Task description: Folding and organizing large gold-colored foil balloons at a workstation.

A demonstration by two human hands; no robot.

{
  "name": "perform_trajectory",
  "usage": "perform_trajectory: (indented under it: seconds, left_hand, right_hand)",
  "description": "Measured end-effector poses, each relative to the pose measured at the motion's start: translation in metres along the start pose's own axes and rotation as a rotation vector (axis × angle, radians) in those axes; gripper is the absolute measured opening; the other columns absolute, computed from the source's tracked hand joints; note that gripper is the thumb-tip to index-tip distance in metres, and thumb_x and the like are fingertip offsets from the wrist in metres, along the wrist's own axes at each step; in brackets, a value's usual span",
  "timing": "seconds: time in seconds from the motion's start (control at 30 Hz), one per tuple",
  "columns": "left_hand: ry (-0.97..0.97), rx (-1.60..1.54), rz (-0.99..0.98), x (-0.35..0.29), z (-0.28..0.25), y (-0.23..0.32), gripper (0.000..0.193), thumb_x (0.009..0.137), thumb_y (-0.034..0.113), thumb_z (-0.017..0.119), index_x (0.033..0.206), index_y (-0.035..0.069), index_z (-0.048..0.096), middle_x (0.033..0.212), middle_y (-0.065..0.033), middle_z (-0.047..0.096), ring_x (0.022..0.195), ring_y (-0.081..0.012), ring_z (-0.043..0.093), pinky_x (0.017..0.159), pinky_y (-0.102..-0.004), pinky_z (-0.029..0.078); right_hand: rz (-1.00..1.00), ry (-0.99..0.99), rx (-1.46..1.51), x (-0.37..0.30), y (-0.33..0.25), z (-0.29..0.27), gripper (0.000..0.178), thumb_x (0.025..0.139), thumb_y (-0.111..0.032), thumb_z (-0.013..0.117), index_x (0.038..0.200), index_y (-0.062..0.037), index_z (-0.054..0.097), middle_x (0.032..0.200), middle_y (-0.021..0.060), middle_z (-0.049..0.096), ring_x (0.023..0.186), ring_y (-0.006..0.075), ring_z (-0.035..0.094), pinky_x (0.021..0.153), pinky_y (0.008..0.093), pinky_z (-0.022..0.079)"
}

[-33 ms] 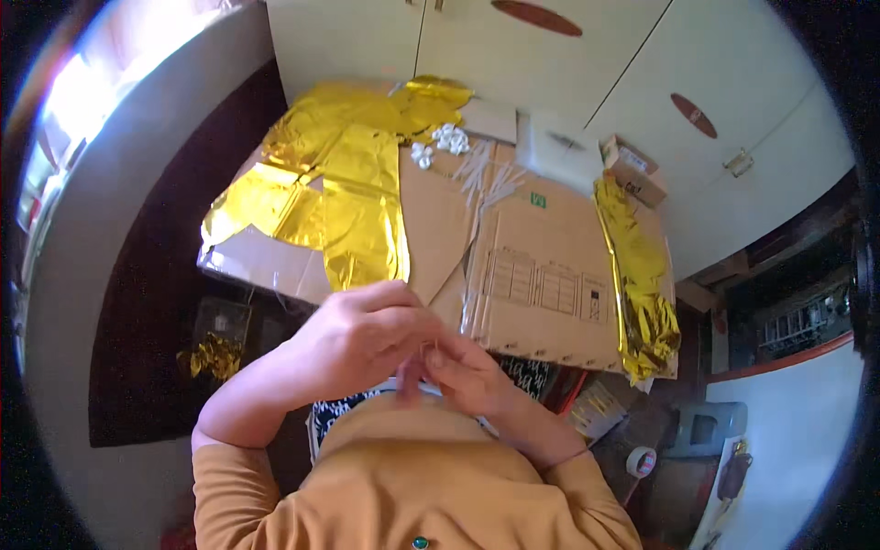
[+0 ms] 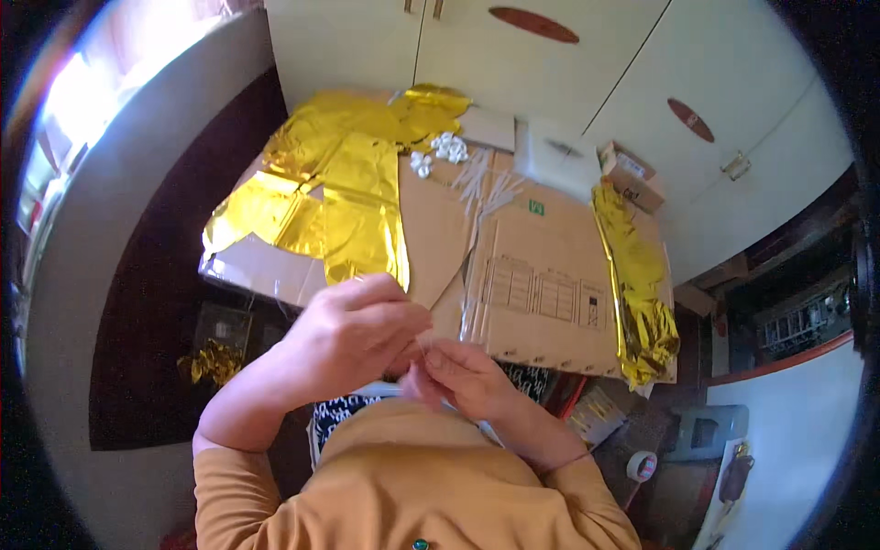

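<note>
Over my lap, in front of the near cardboard edge, my two hands meet with their fingertips almost touching. My left hand (image 2: pixel 359 325) is closed in a pinch, its fingers curled toward the right hand. My right hand (image 2: pixel 461 374) is closed too, with thumb and forefinger pressed together and its lower fingers blurred. Something thin and pale seems to lie between the fingertips, too small to name. Just beyond my left hand, a flat shiny gold foil piece (image 2: pixel 362 215) covers the left of the flattened cardboard (image 2: pixel 541 243).
Thin whitish strips (image 2: pixel 486 188) and small white pieces (image 2: pixel 449 147) lie at the back of the cardboard. Another crumpled gold foil (image 2: pixel 631 270) runs down its right side. A small box (image 2: pixel 631 174) stands behind. At lower right are a tape roll (image 2: pixel 642 466) and a grey plastic stool (image 2: pixel 710 431).
My left hand has risen slightly, and the right hand's lower fingers have shifted. Both hands remain pinched close together. Foil, strips and white pieces lie as before.
</note>
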State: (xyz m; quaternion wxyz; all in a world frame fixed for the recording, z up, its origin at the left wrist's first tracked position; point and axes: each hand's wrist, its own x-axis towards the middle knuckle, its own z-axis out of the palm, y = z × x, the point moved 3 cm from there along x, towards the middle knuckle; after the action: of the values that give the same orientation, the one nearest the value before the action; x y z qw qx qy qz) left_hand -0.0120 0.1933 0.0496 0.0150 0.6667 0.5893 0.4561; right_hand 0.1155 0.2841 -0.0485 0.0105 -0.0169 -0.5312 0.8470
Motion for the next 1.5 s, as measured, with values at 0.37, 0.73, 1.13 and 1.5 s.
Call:
perform_trajectory:
  seconds: [0.37, 0.73, 1.13, 1.5]
  left_hand:
    - [0.398, -1.161, -0.466, -0.017, 0.019, -0.037, 0.002, 0.081, 0.002, 0.065, 0.082, 0.001, 0.066, 0.077, -0.0078, 0.061, 0.067, -0.0157, 0.054, 0.061, -0.0295, 0.042]
    - [0.2, -0.352, -0.126, -0.007, 0.001, -0.036, 0.009, 0.08, -0.001, 0.066, 0.088, 0.002, 0.07, 0.074, -0.0073, 0.061, 0.066, -0.0198, 0.058, 0.062, -0.0329, 0.046]
    - [-0.075, -0.028, 0.136, -0.02, 0.045, -0.071, 0.022, 0.072, -0.002, 0.065, 0.091, 0.008, 0.069, 0.075, -0.0074, 0.06, 0.064, -0.0249, 0.057, 0.058, -0.0331, 0.047]
    - [0.123, 0.103, -0.102, 0.0, 0.038, -0.061, 0.014, 0.08, 0.006, 0.066, 0.093, 0.007, 0.069, 0.071, -0.0091, 0.056, 0.066, -0.0213, 0.057, 0.058, -0.0332, 0.045]
  right_hand:
    - [-0.44, -0.037, -1.053, -0.002, -0.039, -0.003, 0.008, 0.088, -0.009, 0.058, 0.083, -0.0023, 0.059, 0.074, 0.0119, 0.057, 0.067, 0.0242, 0.06, 0.059, 0.0324, 0.046]
    - [-0.419, -0.19, -1.257, 0.004, -0.059, -0.016, 0.004, 0.081, -0.003, 0.06, 0.084, -0.0061, 0.059, 0.071, 0.0111, 0.057, 0.063, 0.0277, 0.058, 0.056, 0.0358, 0.047]
    - [-0.628, 0.138, -0.957, 0.01, -0.11, -0.016, 0.009, 0.084, -0.013, 0.06, 0.084, -0.0042, 0.061, 0.069, 0.0108, 0.057, 0.066, 0.0261, 0.06, 0.059, 0.034, 0.047]
    - [-0.54, 0.026, -0.852, 0.001, -0.084, -0.009, 0.018, 0.093, -0.017, 0.052, 0.083, -0.004, 0.058, 0.07, 0.0095, 0.058, 0.066, 0.0229, 0.06, 0.06, 0.0325, 0.047]
